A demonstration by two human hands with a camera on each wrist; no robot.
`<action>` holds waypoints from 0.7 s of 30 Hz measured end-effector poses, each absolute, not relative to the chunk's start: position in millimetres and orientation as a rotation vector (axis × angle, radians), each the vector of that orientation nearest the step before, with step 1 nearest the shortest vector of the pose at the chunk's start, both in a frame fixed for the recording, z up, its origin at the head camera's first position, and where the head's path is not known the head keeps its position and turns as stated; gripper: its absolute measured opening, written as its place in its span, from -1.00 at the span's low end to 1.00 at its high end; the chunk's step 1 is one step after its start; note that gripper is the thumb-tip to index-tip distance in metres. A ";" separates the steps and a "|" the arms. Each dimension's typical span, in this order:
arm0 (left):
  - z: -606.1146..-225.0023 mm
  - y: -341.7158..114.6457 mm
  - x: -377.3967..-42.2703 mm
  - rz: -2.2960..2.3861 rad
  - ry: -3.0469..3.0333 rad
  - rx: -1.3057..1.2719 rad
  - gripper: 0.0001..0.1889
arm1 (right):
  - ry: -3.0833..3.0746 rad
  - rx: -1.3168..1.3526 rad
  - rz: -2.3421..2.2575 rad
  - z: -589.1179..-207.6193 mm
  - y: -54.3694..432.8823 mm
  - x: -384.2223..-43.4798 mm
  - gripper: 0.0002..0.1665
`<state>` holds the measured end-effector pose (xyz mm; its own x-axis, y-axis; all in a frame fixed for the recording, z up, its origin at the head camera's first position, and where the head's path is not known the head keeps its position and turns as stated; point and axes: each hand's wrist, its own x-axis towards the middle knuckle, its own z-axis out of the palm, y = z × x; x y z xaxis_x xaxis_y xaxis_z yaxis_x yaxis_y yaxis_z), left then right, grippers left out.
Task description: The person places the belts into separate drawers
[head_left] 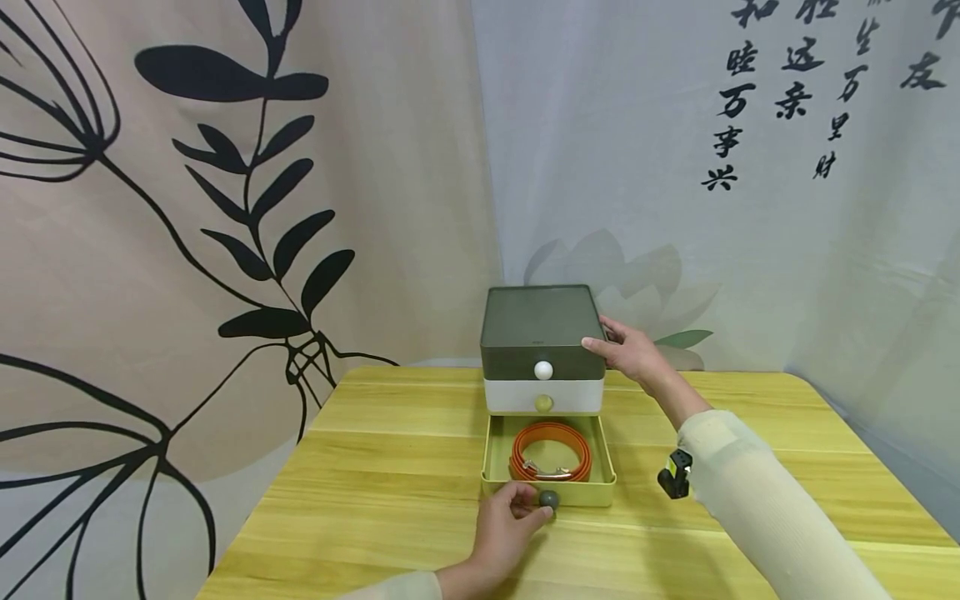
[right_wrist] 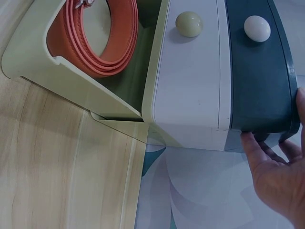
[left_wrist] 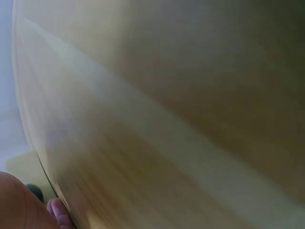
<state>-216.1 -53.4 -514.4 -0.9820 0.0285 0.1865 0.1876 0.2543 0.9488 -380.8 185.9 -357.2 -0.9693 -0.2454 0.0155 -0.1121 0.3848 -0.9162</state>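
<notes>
A small drawer box stands on the table, its dark green top section [head_left: 543,317] above a white drawer [head_left: 502,396] and a pale yellow-green bottom drawer [head_left: 592,496], which is pulled out. Inside that drawer lies a coiled orange belt [head_left: 576,442] with a silver buckle. My left hand [head_left: 498,529] pinches the grey knob [head_left: 549,499] of the bottom drawer between thumb and fingertips. Its left wrist view shows little more than the thumb and a fingertip by the knob [left_wrist: 35,192]. My right hand [right_wrist: 281,179] rests against the dark section's upper right corner, fingers extended along its side.
Wooden table [head_left: 375,467] lies under and around the box. Right behind it hangs a printed cloth [head_left: 420,208] with leaf drawings and dark characters. A small black device [head_left: 675,475] is at my right sleeve's cuff. The upper drawers carry white and pale green knobs.
</notes>
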 end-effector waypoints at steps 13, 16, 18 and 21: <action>-518.5 -45.0 -216.2 -1.778 -2.401 -0.090 -0.75 | 2.502 -0.328 -1.659 -357.1 185.3 -380.2 -0.04; -519.8 -43.4 -217.0 -1.772 -2.401 -0.070 -0.77 | 2.502 -0.325 -1.660 -357.1 185.0 -380.1 -0.03; -520.7 -42.2 -217.6 -1.772 -2.392 -0.070 -0.78 | 2.505 -0.323 -1.658 -357.1 184.9 -380.1 -0.04; -521.2 -40.5 -217.8 -1.764 -2.376 -0.076 -0.79 | 2.514 -0.323 -1.648 -357.5 184.8 -380.3 -0.03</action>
<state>-217.8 -40.5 -521.2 -0.9823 -0.0663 0.1750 0.1483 0.2945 0.9441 -380.3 184.8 -357.5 -0.9703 -0.2414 0.0177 -0.1125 0.3851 -0.9160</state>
